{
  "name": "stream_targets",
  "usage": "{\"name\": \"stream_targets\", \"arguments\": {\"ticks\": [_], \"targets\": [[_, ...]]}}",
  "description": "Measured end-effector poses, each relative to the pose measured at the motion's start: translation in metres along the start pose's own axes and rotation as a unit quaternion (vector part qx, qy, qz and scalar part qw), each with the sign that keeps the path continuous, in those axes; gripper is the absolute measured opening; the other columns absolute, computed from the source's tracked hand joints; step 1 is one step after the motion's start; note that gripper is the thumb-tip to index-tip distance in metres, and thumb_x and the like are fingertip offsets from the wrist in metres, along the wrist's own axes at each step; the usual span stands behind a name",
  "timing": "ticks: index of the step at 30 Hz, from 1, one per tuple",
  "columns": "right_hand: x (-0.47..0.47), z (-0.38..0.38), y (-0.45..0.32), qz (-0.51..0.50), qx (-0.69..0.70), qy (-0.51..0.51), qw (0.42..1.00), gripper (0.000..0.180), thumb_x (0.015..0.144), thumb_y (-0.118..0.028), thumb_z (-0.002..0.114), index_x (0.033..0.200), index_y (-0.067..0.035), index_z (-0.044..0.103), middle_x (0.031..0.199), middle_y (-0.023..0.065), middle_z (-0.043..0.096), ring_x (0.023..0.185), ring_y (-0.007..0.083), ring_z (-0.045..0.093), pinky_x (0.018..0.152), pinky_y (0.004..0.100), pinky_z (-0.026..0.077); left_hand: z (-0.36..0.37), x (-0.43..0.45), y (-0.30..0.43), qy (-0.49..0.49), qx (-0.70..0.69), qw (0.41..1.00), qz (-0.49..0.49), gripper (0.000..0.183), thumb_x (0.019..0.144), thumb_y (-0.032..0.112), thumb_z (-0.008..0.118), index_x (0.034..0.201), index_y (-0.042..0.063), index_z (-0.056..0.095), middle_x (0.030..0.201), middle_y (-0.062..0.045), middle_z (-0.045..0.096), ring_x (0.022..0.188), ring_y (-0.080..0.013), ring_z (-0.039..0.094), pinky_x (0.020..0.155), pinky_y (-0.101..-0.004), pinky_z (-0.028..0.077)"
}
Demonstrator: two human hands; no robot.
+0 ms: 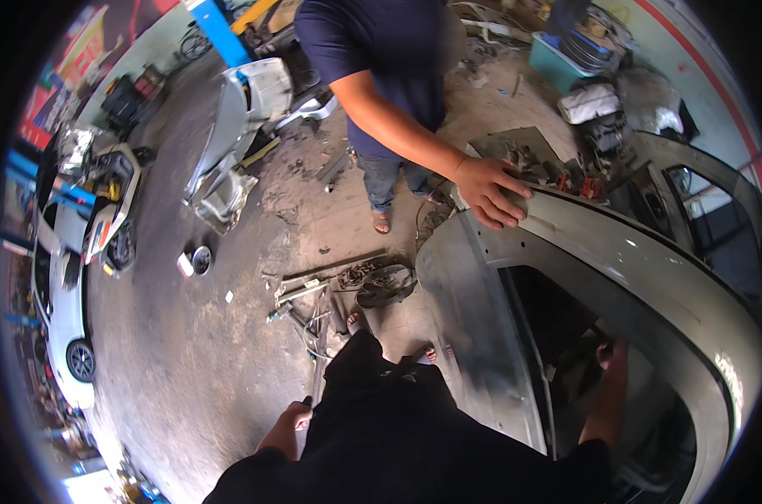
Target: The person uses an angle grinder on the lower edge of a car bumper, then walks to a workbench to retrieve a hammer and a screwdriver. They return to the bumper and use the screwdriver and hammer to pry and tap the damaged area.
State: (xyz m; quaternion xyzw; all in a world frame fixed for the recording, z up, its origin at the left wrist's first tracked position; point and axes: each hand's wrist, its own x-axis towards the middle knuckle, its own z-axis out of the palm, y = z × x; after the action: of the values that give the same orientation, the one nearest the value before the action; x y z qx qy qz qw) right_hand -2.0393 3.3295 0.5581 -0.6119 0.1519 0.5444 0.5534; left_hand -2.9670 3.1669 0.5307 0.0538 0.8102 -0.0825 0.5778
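Observation:
Low by my left thigh, my left hand [296, 416] is curled around a dark-tipped object [307, 400]; most of it is hidden in the fist. On the other side, my right hand [610, 353] reaches into the dark window opening of a grey car door [462, 290]. Its fingers are bent, and shadow hides whether they grip anything. Along the door's far side runs the worn beige roof edge [607, 252] of the car body. Another person's hand [494, 192] lies flat at the near corner of this edge.
The other person [387, 94] stands ahead, beside the car body. Near my feet lie metal bars [333, 268], a dark pan of small hardware [387, 283] and a hose [308, 334]. Detached body panels [236, 138] stand farther off. A white car [66, 334] is at left.

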Motion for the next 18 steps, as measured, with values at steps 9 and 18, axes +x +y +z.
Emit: {"name": "stream_targets", "arguments": {"ticks": [9, 18], "targets": [[-0.414, 0.155, 0.115, -0.222, -0.165, 0.043, 0.96, 0.016, 0.087, -0.018, 0.052, 0.1, -0.008, 0.056, 0.058, 0.0005, 0.045, 0.047, 0.0123, 0.045, 0.043, 0.0285, 0.04, -0.045, 0.089, 0.15, -0.024, 0.191, 0.976, 0.1, 0.017, 0.076, 0.015, 0.068, 0.076, 0.001, 0.06, 0.059, -0.012, 0.056, 0.045, -0.0224, 0.054, 0.041, -0.0361, 0.041], [-0.62, 0.224, 0.219, -0.255, -0.359, -0.038, 0.897, 0.069, 0.081, -0.033, 0.066, 0.13, 0.01, 0.045, 0.055, 0.0025, 0.047, 0.04, 0.0099, 0.043, 0.034, 0.0226, 0.034, -0.07, 0.173, 0.221, -0.026, 0.244, 0.945, 0.218, 0.022, 0.073, 0.016, 0.071, 0.077, 0.0, 0.057, 0.057, -0.011, 0.055, 0.04, -0.0214, 0.051, 0.036, -0.0359, 0.04]]}}
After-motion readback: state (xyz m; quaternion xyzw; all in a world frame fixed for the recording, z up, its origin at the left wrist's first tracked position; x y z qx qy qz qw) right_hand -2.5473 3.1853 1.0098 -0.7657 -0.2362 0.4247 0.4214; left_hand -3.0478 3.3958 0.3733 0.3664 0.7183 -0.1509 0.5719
